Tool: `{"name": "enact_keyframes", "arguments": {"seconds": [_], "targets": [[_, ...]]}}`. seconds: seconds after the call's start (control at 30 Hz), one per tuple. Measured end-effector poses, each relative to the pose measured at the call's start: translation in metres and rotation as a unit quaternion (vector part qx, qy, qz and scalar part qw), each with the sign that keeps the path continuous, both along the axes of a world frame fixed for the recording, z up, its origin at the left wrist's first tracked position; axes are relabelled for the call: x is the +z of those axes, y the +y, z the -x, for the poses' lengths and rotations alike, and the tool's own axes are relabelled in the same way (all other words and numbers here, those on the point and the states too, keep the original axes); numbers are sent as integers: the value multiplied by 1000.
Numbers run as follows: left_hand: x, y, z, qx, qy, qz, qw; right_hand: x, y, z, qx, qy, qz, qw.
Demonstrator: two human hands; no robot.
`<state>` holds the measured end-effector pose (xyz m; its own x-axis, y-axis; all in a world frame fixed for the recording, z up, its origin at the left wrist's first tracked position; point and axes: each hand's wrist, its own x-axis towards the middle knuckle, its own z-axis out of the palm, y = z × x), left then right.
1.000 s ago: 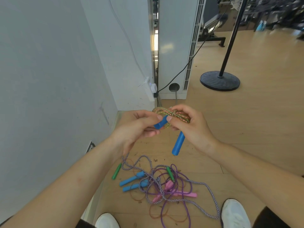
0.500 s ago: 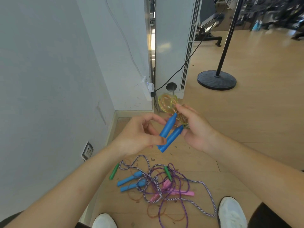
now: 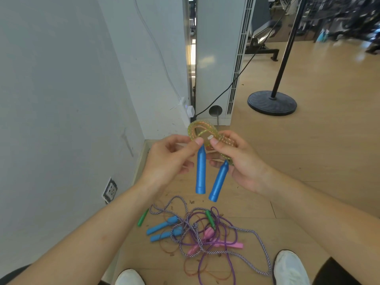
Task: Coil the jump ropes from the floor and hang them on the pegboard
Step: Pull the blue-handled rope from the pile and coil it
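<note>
Both blue handles now dangle straight down mid-frame; your left hand and right hand pinch the yellow coil. 1 coiled, none hung, the tangle waits on the floor.

A pale wood floor fills the right and near part of the scene. On the left rises a grey-white wall with a wall socket low down. Farther off stands a tall white unit with a slatted side; a black cable runs to a white plug beside it. To the far right a black pole stand rests on its round base.
</note>
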<state>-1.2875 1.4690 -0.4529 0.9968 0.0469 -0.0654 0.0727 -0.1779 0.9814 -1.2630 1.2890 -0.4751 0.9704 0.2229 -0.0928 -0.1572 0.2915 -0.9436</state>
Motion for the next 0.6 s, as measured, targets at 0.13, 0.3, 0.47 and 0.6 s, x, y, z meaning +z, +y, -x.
{"name": "enact_keyframes", "arguments": {"seconds": [0.13,0.3,0.47,0.6], "targets": [[5,1,-3,-43,36,109,992,-2,1,2,25,-17,45,999],[6,1,-1,-67,60,166,982,-4,2,3,44,-29,81,995],[4,1,0,-111,73,158,978,-2,2,7,52,-49,121,990],[5,3,0,-107,62,175,977,-2,4,9,72,-72,174,980]]}}
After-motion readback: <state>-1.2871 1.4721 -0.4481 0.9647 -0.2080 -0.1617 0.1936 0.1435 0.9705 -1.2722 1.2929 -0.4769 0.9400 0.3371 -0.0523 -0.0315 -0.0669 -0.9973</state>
